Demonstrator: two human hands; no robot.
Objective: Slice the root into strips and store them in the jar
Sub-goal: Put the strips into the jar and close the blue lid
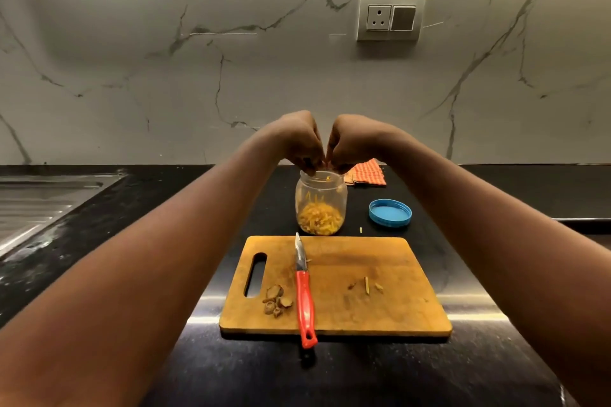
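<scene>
Head view shows the left hand [299,142] with its fingers bunched downward, tips right at the mouth of the jar [320,195], which stands upright straight below both hands. Orange strips [320,220] fill the jar's lower part. The right hand [352,142] mirrors the left, fingertips meeting it over the opening; whether either pinches any strips I cannot tell. The blue lid [390,213] lies hollow side up just right of the jar, nearer the right hand, which looks better placed to fetch it.

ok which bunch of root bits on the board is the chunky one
The brown cluster just left of the red-handled knife, by the slot in the board; right of the knife lie only a few thin slivers.
</scene>
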